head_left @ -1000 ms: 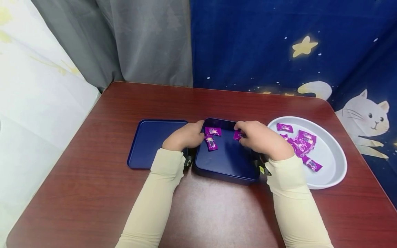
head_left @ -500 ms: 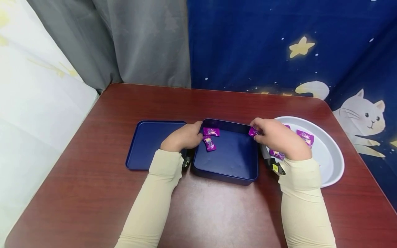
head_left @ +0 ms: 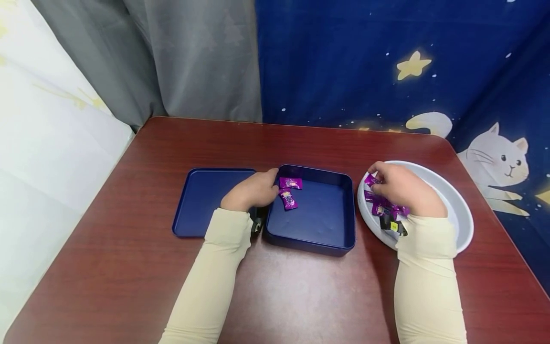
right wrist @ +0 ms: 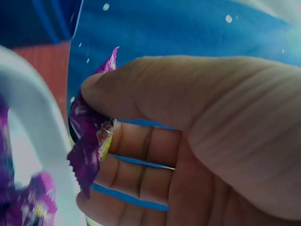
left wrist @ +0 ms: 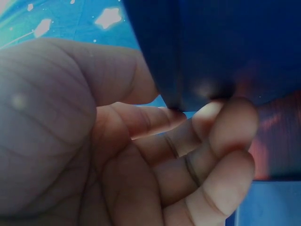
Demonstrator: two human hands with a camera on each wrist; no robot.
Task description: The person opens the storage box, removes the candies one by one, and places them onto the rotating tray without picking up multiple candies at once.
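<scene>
My left hand (head_left: 250, 192) grips the left wall of an open dark blue box (head_left: 320, 215); in the left wrist view, thumb and curled fingertips meet the box wall (left wrist: 207, 47). Two purple wrapped candies lie inside near that wall, one candy (head_left: 290, 183) behind the other candy (head_left: 288, 199). Over the white oval plate (head_left: 465, 215), my right hand (head_left: 408, 191) pinches a purple wrapped candy (right wrist: 89, 136) between thumb and fingers. Several more purple candies (head_left: 382, 208) lie on the plate, partly hidden by the hand and wrist.
A flat dark blue lid (head_left: 199, 205) lies left of the box, partly under the left hand. The brown table (head_left: 142, 258) ends at a grey curtain (head_left: 206, 62) and a blue curtain (head_left: 326, 62) behind. The plate stands close to the box's right side.
My right hand has moved right, from inside the box to over the plate, with a purple candy still pinched. The left hand stays on the box wall. The view has shifted slightly.
</scene>
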